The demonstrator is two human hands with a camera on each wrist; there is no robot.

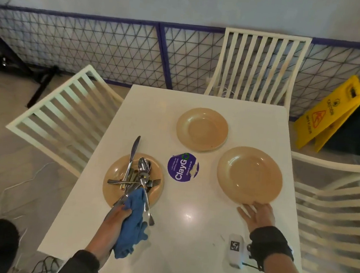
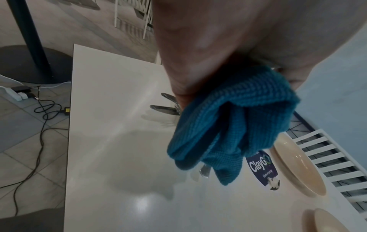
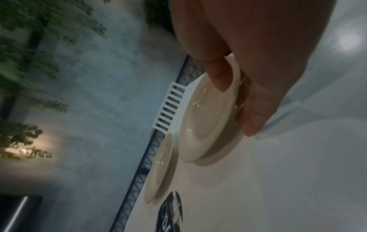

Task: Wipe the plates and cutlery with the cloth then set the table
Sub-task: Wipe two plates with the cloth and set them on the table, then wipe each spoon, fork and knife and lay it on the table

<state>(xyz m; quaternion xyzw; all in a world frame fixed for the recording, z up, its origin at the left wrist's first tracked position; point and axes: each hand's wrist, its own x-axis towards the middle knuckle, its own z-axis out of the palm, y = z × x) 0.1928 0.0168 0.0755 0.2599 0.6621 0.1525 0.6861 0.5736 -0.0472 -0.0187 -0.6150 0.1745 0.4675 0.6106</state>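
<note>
Three beige plates sit on the white table [image 1: 185,238]. The left plate [image 1: 114,173] carries a pile of cutlery [image 1: 142,172]: a knife, spoons and a fork. My left hand [image 1: 124,211] grips the blue cloth [image 1: 132,223] at that plate's near rim, bunched around some cutlery handles; the cloth [image 2: 234,125] hangs from the fist, and handles [image 2: 166,108] stick out behind it. My right hand [image 1: 255,212] pinches the near rim of the right plate [image 1: 249,175], thumb on top and fingers beneath [image 3: 237,102]. The far plate [image 1: 202,128] stands alone.
A round purple sticker [image 1: 183,167] is stuck at the table's centre. White slatted chairs stand at the left [image 1: 64,118], far [image 1: 259,64] and right [image 1: 339,222] sides. A yellow caution sign [image 1: 332,113] leans on the floor beyond. Cables [image 2: 41,125] lie on the floor.
</note>
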